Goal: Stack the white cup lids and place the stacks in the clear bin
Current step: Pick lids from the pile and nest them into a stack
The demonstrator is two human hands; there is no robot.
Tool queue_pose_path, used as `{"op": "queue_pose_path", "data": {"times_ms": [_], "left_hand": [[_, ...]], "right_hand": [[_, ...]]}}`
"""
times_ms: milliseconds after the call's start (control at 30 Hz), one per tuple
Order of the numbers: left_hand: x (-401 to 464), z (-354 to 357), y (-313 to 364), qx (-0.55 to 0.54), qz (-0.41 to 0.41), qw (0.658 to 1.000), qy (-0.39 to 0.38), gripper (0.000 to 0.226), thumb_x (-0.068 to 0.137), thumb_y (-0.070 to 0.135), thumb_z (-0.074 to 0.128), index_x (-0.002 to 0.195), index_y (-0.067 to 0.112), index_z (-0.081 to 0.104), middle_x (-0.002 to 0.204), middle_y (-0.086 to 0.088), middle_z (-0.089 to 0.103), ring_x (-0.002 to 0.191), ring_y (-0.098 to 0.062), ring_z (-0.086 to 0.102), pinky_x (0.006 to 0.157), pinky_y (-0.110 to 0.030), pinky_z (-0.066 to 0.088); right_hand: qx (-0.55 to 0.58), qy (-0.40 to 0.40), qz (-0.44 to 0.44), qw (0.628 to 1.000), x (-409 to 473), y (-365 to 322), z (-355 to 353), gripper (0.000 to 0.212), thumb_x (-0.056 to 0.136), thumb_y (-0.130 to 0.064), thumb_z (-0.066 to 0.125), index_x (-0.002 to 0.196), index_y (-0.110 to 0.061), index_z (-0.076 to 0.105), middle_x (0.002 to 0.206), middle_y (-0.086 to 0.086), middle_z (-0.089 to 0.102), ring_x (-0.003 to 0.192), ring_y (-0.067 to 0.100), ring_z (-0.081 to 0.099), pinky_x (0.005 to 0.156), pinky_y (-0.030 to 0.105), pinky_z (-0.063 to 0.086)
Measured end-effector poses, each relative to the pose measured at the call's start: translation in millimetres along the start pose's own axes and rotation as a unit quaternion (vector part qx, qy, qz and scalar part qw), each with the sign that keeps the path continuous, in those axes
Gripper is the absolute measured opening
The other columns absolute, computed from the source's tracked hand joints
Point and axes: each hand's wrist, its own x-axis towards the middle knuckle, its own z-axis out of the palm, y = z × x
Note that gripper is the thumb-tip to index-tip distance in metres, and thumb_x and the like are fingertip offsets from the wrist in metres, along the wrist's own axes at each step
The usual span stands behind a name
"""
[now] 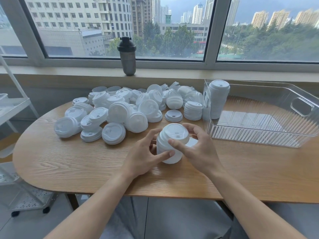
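Wooden table [72,163] by a window; left hand [143,157] and right hand [198,152] both gripped a short lid stack [170,145] at center; loose lids pile [120,111] at 11 o'clock; clear bin [259,138] at 2 o'clock held one tall stack [218,100]; shaker bottle [126,56] at 12.

Both hands hold a short stack of white lids [170,144] standing on the bench [69,163]: the left hand [146,156] grips its lower side, the right hand [198,149] curls round its top. Beyond the left hand lies a heap of loose lids [120,109]; beyond the right hand sits the clear bin [259,135], with a tall lid stack [218,100] inside.
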Motion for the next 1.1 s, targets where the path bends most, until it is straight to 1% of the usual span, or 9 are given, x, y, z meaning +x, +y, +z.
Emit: {"op": "queue_pose_path", "data": {"times_ms": [167,367,533,667,767,867,967,1033,1100], "left_hand": [[0.3,0.2,-0.2,-0.005,0.008,1.000,0.004,0.077,0.077,0.054,0.085,0.143,0.040,0.046,0.116,0.021,0.070,0.106,-0.003,0.068,0.088,-0.032,0.058],[1.1,0.1,-1.8,0.000,0.013,1.000,0.002,0.079,0.078,0.049,0.085,0.145,0.035,0.045,0.116,0.020,0.071,0.103,-0.001,0.068,0.085,-0.022,0.055],[1.2,-0.2,-4.0,0.002,0.015,1.000,-0.002,0.076,0.080,0.048,0.085,0.145,0.039,0.046,0.114,0.018,0.072,0.101,-0.006,0.070,0.086,-0.032,0.058],[1.1,0.5,-1.5,-0.011,0.014,1.000,0.000,0.070,0.081,0.042,0.086,0.141,0.037,0.052,0.114,0.023,0.071,0.105,-0.002,0.068,0.084,-0.021,0.055],[1.2,0.4,-1.0,-0.023,0.009,1.000,0.000,0.068,0.079,0.045,0.086,0.138,0.036,0.055,0.112,0.021,0.072,0.106,-0.001,0.068,0.086,-0.022,0.056],[1.3,-0.1,-2.2,-0.020,0.006,1.000,0.000,0.071,0.076,0.053,0.086,0.138,0.039,0.055,0.115,0.019,0.072,0.109,-0.003,0.068,0.091,-0.026,0.056],[2.5,0.1,-3.1,-0.020,-0.004,1.000,0.000,0.075,0.074,0.056,0.087,0.139,0.041,0.054,0.116,0.023,0.070,0.111,-0.001,0.065,0.094,-0.028,0.055],[3.2,0.2,-4.0,-0.017,-0.007,1.000,-0.001,0.077,0.073,0.058,0.086,0.140,0.041,0.053,0.117,0.026,0.069,0.112,0.001,0.064,0.095,-0.027,0.055],[3.5,0.5,-4.9,-0.013,-0.009,1.000,-0.003,0.078,0.072,0.059,0.086,0.140,0.041,0.052,0.117,0.027,0.068,0.112,0.002,0.063,0.096,-0.027,0.055]], "right_hand": [[-0.013,0.000,-0.004,1.000,-2.5,-7.0,9.5,0.066,0.069,-0.052,0.089,0.125,-0.028,0.063,0.114,-0.020,0.066,0.110,-0.007,0.058,0.094,0.013,0.045],[-0.056,0.024,-0.030,0.998,-9.0,-9.8,14.0,0.062,0.067,-0.051,0.090,0.119,-0.028,0.065,0.110,-0.022,0.066,0.106,-0.007,0.059,0.093,0.018,0.049],[-0.111,0.041,-0.031,0.993,-9.9,-14.0,15.4,0.065,0.066,-0.062,0.086,0.117,-0.027,0.066,0.107,-0.018,0.066,0.102,0.000,0.060,0.092,0.027,0.052],[-0.156,0.024,-0.026,0.987,-6.7,-16.7,12.7,0.066,0.067,-0.069,0.080,0.113,-0.024,0.066,0.105,-0.014,0.066,0.100,0.006,0.060,0.089,0.031,0.053],[-0.166,-0.009,-0.031,0.986,-3.6,-14.9,7.2,0.073,0.066,-0.077,0.075,0.115,-0.024,0.065,0.107,-0.015,0.065,0.102,0.005,0.059,0.090,0.028,0.051],[-0.134,-0.037,-0.037,0.990,-5.4,-3.8,-4.9,0.081,0.072,-0.084,0.061,0.126,-0.024,0.063,0.119,-0.016,0.063,0.113,0.002,0.055,0.098,0.025,0.045],[-0.115,0.010,-0.029,0.993,-7.6,14.6,-22.8,0.062,0.087,-0.071,0.054,0.126,-0.023,0.063,0.119,-0.022,0.059,0.118,0.001,0.052,0.102,0.025,0.041],[-0.131,0.029,-0.018,0.991,-5.2,27.9,-32.4,0.047,0.089,-0.052,0.060,0.126,-0.022,0.063,0.117,-0.024,0.056,0.120,0.004,0.051,0.103,0.025,0.039],[-0.170,-0.002,-0.004,0.985,-2.2,40.0,-38.0,0.049,0.087,-0.034,0.072,0.132,-0.020,0.059,0.125,-0.016,0.055,0.127,0.008,0.047,0.106,0.024,0.034]]}}
